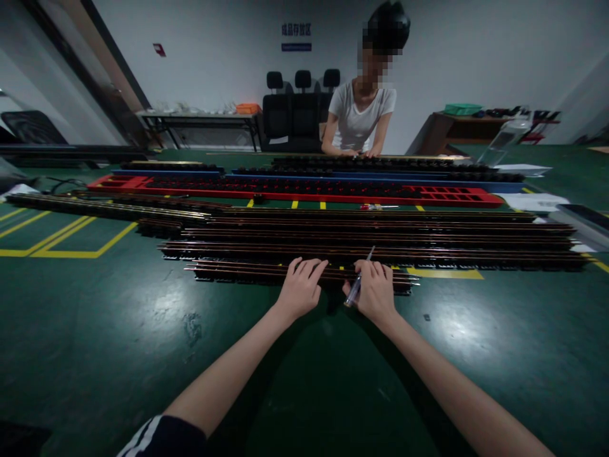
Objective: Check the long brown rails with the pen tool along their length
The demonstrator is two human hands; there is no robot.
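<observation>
My right hand [375,292] is closed around a screwdriver [354,290] with a clear handle; its thin shaft points up and away from me. The same hand rests against the nearest long black strip [238,270], which has thin copper-coloured bars along its length. On that strip, to the left, lies my left hand [302,289], its fingers spread over the bars. Both hands hide the strip's middle part. Just beyond lie several similar, longer black strips [380,238] side by side.
Farther back lie a red long frame [457,193], a blue rail [380,176] and another screwdriver [378,207]. Across the green table [143,343], a person [364,108] in a white shirt works with both hands. A clear bottle [507,136] and papers [537,202] stand right.
</observation>
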